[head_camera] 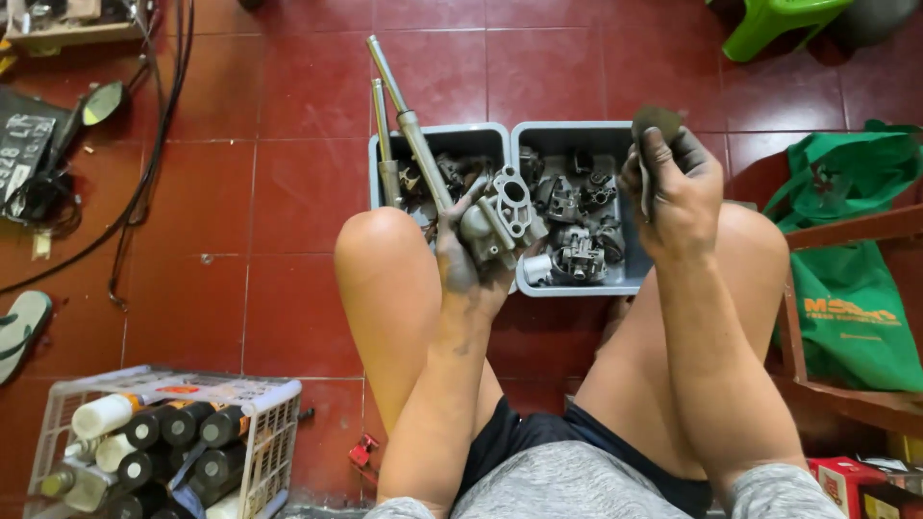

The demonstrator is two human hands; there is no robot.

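The left hand (469, 252) is gripping a grey metal engine part (502, 223) above the knees, its flange tilting toward the right hand (673, 187), which is pinching what looks like a dark abrasive pad (656, 123) over the grey bins (577, 139).

Both forearms are extended forward between the raised bare knees, which are spread apart to either side. The grimy, grease-darkened left hand (468, 252) is held palm-up and slightly turned inward, its fingers curled up and closed around what it holds, the thumb pressed along one side. The soiled right hand (673, 187) is raised higher and farther forward, its back turned toward the camera, the wrist kept nearly straight. Its blackened fingertips (659, 144) are pinched together at the top. The two hands are kept well apart, neither touching the other.
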